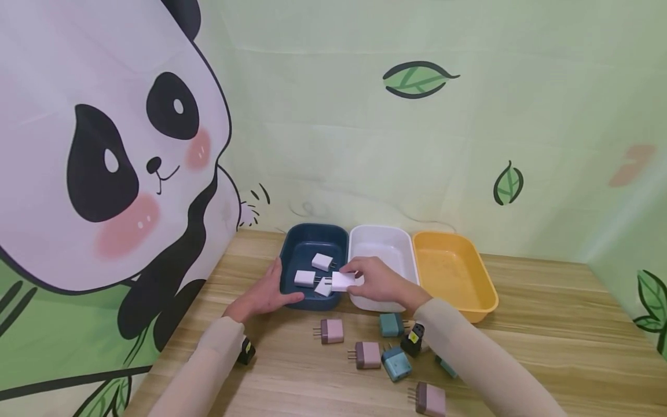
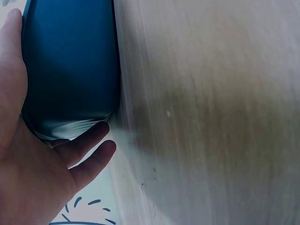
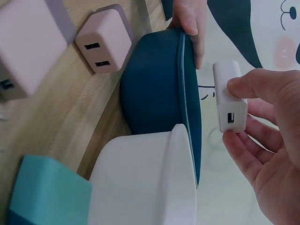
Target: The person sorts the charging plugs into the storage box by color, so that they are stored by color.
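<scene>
My right hand pinches a white USB charger plug between thumb and fingers, above the right edge of the dark blue bin. The charger's USB port faces the camera in the right wrist view; its prongs point left in the head view. Three other white chargers lie inside that bin. At the bin's left side is my left hand, thumb along the front and fingers spread loosely along the wall, as the left wrist view shows.
Beside the blue bin stand a white bin and a yellow bin. In front lie several pink chargers and teal chargers, some partly under the right forearm. A panda-printed cloth hangs behind the wooden table.
</scene>
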Motion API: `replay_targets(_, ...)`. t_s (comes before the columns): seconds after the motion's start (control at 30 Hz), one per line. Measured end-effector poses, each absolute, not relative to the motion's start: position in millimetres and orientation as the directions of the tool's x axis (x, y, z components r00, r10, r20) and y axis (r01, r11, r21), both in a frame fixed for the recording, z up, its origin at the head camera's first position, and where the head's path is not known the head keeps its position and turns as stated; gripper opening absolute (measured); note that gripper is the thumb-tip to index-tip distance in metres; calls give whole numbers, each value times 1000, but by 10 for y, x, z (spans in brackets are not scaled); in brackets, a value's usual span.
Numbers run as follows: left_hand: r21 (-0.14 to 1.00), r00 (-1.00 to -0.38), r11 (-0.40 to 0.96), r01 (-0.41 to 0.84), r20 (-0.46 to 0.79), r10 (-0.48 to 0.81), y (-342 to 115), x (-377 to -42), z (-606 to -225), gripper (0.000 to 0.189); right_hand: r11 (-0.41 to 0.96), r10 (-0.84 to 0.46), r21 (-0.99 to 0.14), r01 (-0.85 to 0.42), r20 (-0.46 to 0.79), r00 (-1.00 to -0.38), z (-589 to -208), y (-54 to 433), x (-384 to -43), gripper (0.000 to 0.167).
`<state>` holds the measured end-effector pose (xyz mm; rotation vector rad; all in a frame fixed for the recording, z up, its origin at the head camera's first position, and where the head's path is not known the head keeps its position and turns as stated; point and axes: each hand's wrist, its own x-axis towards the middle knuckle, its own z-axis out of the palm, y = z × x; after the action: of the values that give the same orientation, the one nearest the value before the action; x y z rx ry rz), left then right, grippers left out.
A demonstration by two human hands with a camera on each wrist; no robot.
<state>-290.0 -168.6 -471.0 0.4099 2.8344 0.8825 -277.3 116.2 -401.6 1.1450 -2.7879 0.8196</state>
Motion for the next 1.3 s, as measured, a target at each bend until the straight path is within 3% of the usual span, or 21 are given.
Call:
replay_targets(0.2, 581, -952, 784, 218, -51, 302, -1687, -2910, -4711, 119, 583, -670, -435, -686, 219, -709, -4008, 1092, -2845, 32)
replay_targets(1.1, 604, -949, 764, 229, -38, 314, -1710, -2897, -4698, 118, 643, -630, -502, -579, 83, -772, -4137, 851, -3019, 32)
replay_targets(1.3, 601, -948, 765, 231, -38, 316, -1708, -2890, -4694, 118, 618, -653, -517, -592, 83, -753, -4178, 800, -3021, 31)
